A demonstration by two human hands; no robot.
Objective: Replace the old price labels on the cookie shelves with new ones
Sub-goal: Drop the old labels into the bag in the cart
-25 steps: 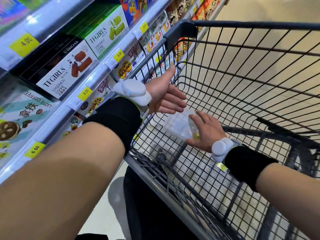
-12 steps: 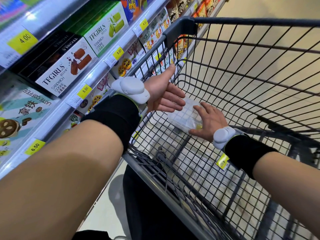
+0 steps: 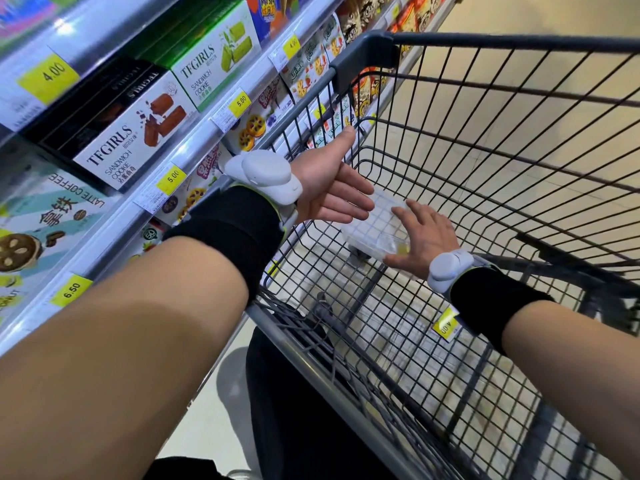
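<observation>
Both my hands are inside a wire shopping cart (image 3: 363,57). My right hand (image 3: 424,237) holds a clear plastic box (image 3: 375,225), thumb at its near corner and fingers spread over its far edge. My left hand (image 3: 329,187) hovers just left of the box, fingers straight, holding nothing. A loose yellow 4.00 price label (image 3: 446,327) lies on the cart floor by my right wrist. On the shelf rails to the left sit yellow price labels: 4.00 (image 3: 48,77), 5.00 (image 3: 240,102), 5.00 (image 3: 172,176) and 6.50 (image 3: 71,291).
Cookie boxes fill the shelves at left, among them a dark TFGIRLS box (image 3: 121,133) and a green one (image 3: 211,64). The cart's near rim (image 3: 311,358) runs under my left forearm. Beige floor (image 3: 519,15) lies beyond the cart.
My right hand and the clear box have shifted slightly up and away within the cart. My left hand has stayed with its fingers straight beside the box.
</observation>
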